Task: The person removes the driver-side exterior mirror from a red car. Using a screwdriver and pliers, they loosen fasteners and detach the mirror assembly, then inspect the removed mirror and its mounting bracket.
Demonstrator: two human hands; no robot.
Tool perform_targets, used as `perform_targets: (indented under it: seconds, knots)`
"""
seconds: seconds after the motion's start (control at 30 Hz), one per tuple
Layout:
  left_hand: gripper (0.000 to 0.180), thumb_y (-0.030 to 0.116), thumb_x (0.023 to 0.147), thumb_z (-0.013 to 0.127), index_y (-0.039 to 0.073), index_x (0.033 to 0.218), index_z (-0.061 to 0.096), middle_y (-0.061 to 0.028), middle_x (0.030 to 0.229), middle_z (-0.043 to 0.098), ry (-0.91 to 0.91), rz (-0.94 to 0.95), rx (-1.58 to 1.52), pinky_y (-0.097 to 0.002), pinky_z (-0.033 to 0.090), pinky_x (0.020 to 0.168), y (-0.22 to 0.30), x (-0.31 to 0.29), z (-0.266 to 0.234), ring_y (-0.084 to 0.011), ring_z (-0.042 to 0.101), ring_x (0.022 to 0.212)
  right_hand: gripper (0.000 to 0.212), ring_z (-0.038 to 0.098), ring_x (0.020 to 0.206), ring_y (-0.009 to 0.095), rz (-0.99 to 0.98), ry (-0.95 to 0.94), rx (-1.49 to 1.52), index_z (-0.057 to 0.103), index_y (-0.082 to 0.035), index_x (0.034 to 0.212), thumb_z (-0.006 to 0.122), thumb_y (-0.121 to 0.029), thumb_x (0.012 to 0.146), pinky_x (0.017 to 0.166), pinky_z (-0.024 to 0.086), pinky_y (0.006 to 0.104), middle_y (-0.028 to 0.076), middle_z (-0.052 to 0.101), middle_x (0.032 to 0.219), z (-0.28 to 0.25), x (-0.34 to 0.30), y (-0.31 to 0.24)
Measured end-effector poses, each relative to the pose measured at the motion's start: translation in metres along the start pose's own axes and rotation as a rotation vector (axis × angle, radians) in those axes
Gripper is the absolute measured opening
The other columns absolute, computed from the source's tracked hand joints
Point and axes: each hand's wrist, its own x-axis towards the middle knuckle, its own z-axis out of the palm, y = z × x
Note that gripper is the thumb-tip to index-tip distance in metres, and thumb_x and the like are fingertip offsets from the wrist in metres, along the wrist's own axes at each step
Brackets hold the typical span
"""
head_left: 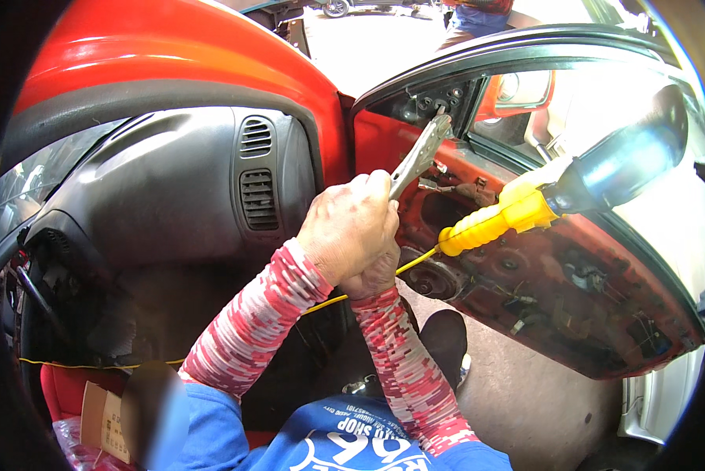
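Observation:
Both my hands are closed together round the handle of metal locking pliers [417, 157]. My left hand [351, 218] is uppermost; my right hand [377, 271] lies below it, its fingers partly hidden. The pliers slant up and away, with their jaws at the bolts of the mirror mount [439, 102] in the front corner of the door window. Whether the jaws grip a bolt, I cannot tell. The red car door [517, 290] hangs wide open, its trim off and its metal, holes and wires bare.
A caged work light with a yellow handle [478, 228] rests across the door, its yellow cord [415, 261] passing behind my wrists. The black dashboard [172, 188] lies left. A cardboard box [105, 420] sits on the red seat. Another person [478, 20] stands beyond the door.

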Motion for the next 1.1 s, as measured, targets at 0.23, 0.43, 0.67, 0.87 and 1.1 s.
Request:
perform_targets:
  seconds: [0.23, 0.43, 0.67, 0.87, 1.1]
  knots:
    - [0.021, 0.019, 0.091, 0.058, 0.001, 0.097, 0.048, -0.0259, 0.073, 0.064, 0.002, -0.054, -0.018, -0.0554, 0.054, 0.067, 0.003, 0.006, 0.003, -0.0466, 0.066, 0.071, 0.049, 0.056, 0.129, 0.026, -0.031, -0.031, -0.001, 0.053, -0.008, 0.139, 0.054, -0.042, 0.103, 0.113, 0.041, 0.0471, 0.009, 0.06, 0.137, -0.003, 0.001, -0.001]
    - [0.023, 0.021, 0.091, 0.059, 0.002, 0.096, 0.048, -0.0279, 0.075, 0.064, -0.009, -0.099, -0.052, -0.0566, 0.053, 0.067, 0.004, 0.008, 0.007, -0.0487, 0.065, 0.073, 0.049, 0.053, 0.133, 0.026, -0.053, -0.192, 0.019, 0.049, -0.007, 0.143, 0.056, -0.035, 0.103, 0.116, 0.039, 0.047, 0.009, 0.056, 0.141, -0.004, -0.001, 0.001]
    - [0.028, 0.024, 0.093, 0.062, -0.004, 0.091, 0.059, -0.0214, 0.075, 0.059, -0.106, -0.062, -0.324, -0.0407, 0.05, 0.066, 0.0, 0.011, -0.027, -0.0324, 0.058, 0.065, 0.039, 0.028, 0.045, 0.006, 0.045, 0.312, -0.378, 0.045, -0.022, 0.074, 0.07, -0.044, 0.096, 0.043, 0.022, 0.0254, -0.007, 0.029, 0.056, 0.007, -0.014, -0.001]
    - [0.035, 0.025, 0.09, 0.065, -0.006, 0.107, 0.064, -0.0171, 0.087, 0.066, -0.213, -0.187, -0.596, -0.0359, 0.053, 0.075, -0.001, -0.039, -0.077, -0.026, 0.067, 0.08, 0.039, 0.035, 0.051, 0.005, 0.027, 0.118, -0.824, 0.051, -0.016, 0.074, 0.067, -0.042, 0.099, 0.048, 0.028, 0.0254, -0.007, 0.04, 0.062, 0.017, -0.047, 0.032]
    - [0.089, 0.018, 0.08, 0.077, -0.009, 0.153, 0.034, -0.0193, 0.149, 0.044, -0.571, -0.405, -1.522, -0.0375, 0.027, 0.117, -0.047, -0.168, -0.08, -0.0256, 0.04, 0.14, 0.019, 0.065, 0.077, 0.026, 0.061, -0.237, -1.339, 0.07, -0.001, 0.098, 0.071, -0.02, 0.095, 0.076, 0.052, 0.0372, 0.01, 0.067, 0.081, 0.001, -0.099, 0.056]
